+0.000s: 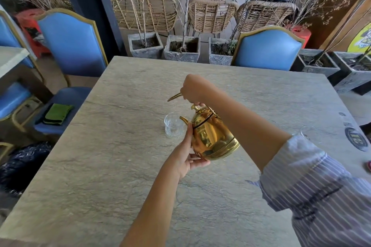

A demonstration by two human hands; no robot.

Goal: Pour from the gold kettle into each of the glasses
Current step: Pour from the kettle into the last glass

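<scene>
The gold kettle point(212, 136), mid-frame above the counter point(100, 166), is tilting with the left hand point(185, 158) cupping its base and the right hand point(195, 89) gripping its handle, spout nearing the apparently empty glass point(173, 127), while another glass point(308, 132) is waiting at right.

The kettle point(212, 136) is tilting over the table point(120, 166), a glass point(173, 127) sitting just left of its spout, another glass point(309, 131) far right.

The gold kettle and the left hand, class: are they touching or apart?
Touching. The head view shows the left hand cupped under the tilted gold kettle, thumb lying up its side and fingers pressed to its base rim, with no gap between them.
</scene>
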